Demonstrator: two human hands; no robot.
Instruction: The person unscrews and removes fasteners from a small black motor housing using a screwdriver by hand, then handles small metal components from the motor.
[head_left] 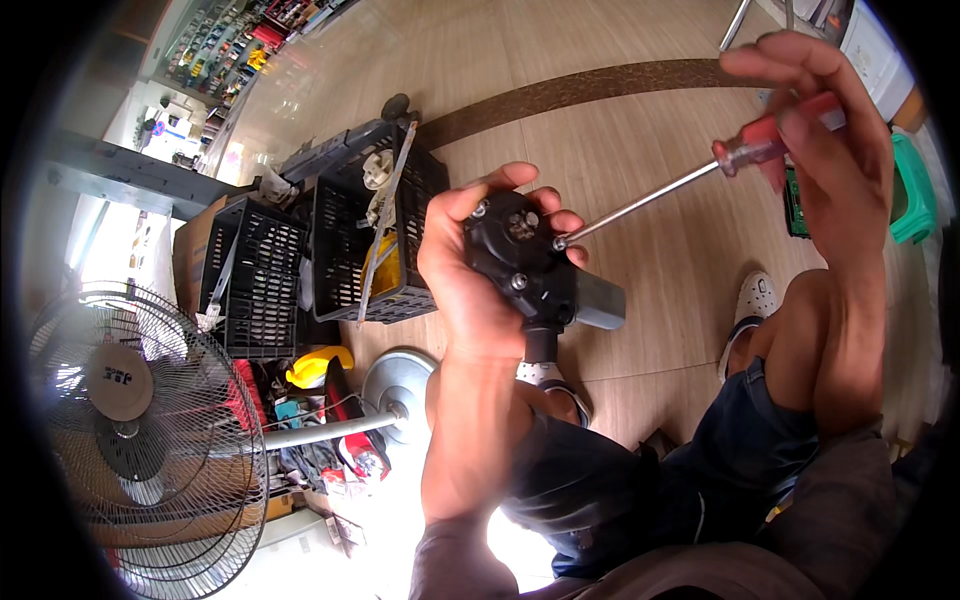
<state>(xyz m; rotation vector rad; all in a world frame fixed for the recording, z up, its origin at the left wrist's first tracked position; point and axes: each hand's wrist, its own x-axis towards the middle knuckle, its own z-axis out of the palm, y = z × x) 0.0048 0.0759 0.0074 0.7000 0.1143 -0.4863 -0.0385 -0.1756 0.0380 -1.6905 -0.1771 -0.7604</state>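
My left hand (462, 285) is wrapped round a small electric gear motor (505, 250), holding it up in front of me. Its round black housing has several silver screws on its face, and a grey metal can juts out at the lower right. In my right hand (850, 170) is a screwdriver (745, 150) with a red and clear handle, gripped between thumb and fingers. The long steel shaft slants down to the left. Its tip meets a screw (560, 243) at the right side of the housing, near my left fingertips.
Two black plastic crates (330, 290) stand on the floor at the left, one with white and yellow parts inside. A standing fan (130, 400) fills the lower left. Near it lies a yellow object (320, 366). A green plastic container (912, 190) sits at the right.
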